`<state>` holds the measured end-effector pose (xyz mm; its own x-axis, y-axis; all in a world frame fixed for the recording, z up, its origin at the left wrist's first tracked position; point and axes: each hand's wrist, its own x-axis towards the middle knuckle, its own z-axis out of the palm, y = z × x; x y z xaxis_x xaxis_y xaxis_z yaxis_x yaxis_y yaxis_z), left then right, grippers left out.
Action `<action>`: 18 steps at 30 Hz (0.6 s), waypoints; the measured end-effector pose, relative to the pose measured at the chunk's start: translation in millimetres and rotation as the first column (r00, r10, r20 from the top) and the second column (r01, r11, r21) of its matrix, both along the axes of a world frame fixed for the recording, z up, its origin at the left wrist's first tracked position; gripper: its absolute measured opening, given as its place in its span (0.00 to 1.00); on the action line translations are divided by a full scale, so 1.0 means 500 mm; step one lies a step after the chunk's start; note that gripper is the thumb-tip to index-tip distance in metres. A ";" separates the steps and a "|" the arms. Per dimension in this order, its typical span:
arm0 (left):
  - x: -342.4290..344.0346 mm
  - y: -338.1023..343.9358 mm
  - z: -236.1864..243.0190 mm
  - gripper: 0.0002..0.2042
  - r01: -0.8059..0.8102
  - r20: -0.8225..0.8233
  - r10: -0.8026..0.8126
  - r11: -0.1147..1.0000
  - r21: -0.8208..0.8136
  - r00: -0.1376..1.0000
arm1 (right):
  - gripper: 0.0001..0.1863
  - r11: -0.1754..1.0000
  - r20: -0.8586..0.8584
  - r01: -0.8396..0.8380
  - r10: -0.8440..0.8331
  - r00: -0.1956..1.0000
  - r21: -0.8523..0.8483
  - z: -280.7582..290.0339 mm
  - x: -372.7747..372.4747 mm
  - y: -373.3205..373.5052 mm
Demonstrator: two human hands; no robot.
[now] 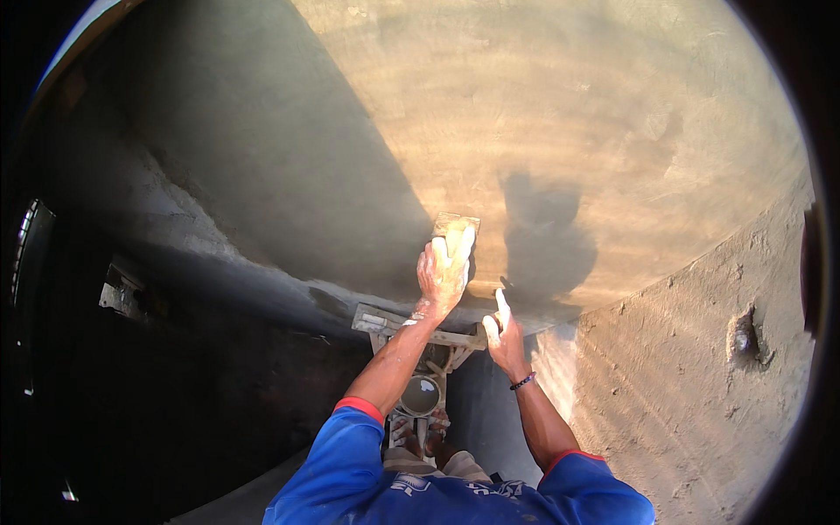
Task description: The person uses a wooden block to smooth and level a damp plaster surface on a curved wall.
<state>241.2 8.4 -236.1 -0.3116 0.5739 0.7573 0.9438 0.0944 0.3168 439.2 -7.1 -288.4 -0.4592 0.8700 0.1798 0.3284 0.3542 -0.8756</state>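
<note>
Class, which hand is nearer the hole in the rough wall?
Right. The right hand is left of the hole, well apart from it; the left hand, on the tan block, is farther left.

Block (448, 220) on wall (542, 114), bucket (420, 415) below, side wall (674, 385) right.

Two bare hands are shown: one left hand (446, 267) and one right hand (507, 341). One pale block (455, 221) lies beneath the left fingers; one dark bracelet (522, 381) circles the wrist below the right fingers. Two walls appear: one smooth wall (630, 114) ahead of both hands' fingers, and one rough wall (665, 385) to their right, bearing one recess (745, 339). Nearer the body than the fingers are one pale crossbar (376, 320), one round bucket (420, 396), two feet (402, 429) and two blue sleeves (332, 459). A second vessel (435, 357) possibly stands beyond the bucket, in shadow.
</note>
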 end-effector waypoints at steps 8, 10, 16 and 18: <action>0.001 0.037 0.184 0.26 -0.034 -0.024 0.040 0.974 0.225 0.999 | 0.36 0.997 0.217 0.033 -0.049 0.975 0.075 -0.010 0.108 -0.006; -0.003 0.022 0.158 0.26 0.029 -0.040 -0.021 0.976 0.215 0.999 | 0.36 0.991 0.268 0.085 -0.109 0.957 0.101 -0.025 0.141 -0.007; -0.042 -0.009 -0.116 0.28 -0.130 0.301 0.063 0.969 0.209 0.952 | 0.36 0.998 0.373 0.059 -0.064 0.926 0.025 -0.045 0.176 -0.061; -0.045 -0.003 -0.101 0.29 -0.127 0.295 0.056 0.965 0.228 0.954 | 0.36 0.996 0.373 0.004 -0.037 0.927 0.090 -0.062 0.197 -0.069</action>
